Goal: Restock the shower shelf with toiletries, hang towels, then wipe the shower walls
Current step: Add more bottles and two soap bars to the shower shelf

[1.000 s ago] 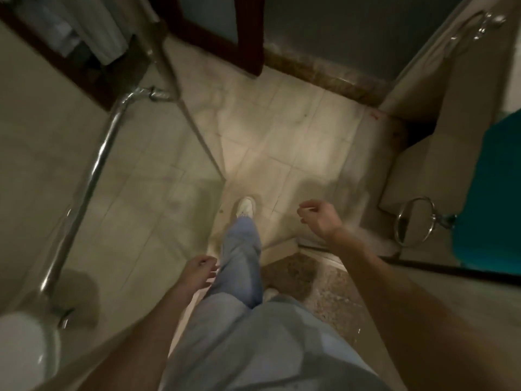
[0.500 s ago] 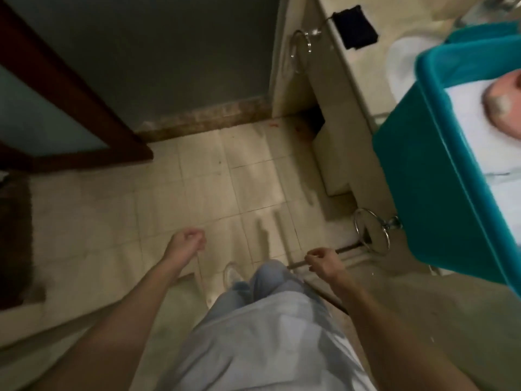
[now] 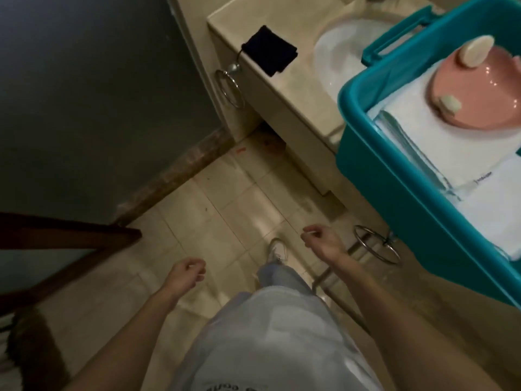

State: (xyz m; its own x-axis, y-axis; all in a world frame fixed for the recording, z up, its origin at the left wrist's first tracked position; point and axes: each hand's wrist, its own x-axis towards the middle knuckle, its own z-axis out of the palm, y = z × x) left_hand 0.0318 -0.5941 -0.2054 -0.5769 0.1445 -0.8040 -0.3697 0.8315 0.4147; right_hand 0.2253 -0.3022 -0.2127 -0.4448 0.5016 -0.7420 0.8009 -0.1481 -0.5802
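A teal plastic basket (image 3: pixel 394 176) sits on the vanity at the right. Folded white towels (image 3: pixel 462 153) lie inside it, with a pink dish (image 3: pixel 479 91) on top holding two pale soap bars (image 3: pixel 476 53). My left hand (image 3: pixel 184 273) hangs low over the floor tiles, fingers loosely curled, holding nothing. My right hand (image 3: pixel 321 241) hangs just left of a chrome towel ring (image 3: pixel 376 245), also loosely curled and holding nothing. Both hands are well below and left of the basket.
A beige vanity counter (image 3: pixel 282 80) carries a white sink (image 3: pixel 335 55) and a folded dark cloth (image 3: pixel 269 50). A second chrome ring (image 3: pixel 228 87) hangs at its far end. A dark wooden door frame (image 3: pixel 70 235) stands at left. My foot (image 3: pixel 277 249) is on the tiled floor.
The view has swung right from the shower glass and grab bar to the vanity, and the basket's contents have come into sight. Both hands stay loosely curled, holding nothing.
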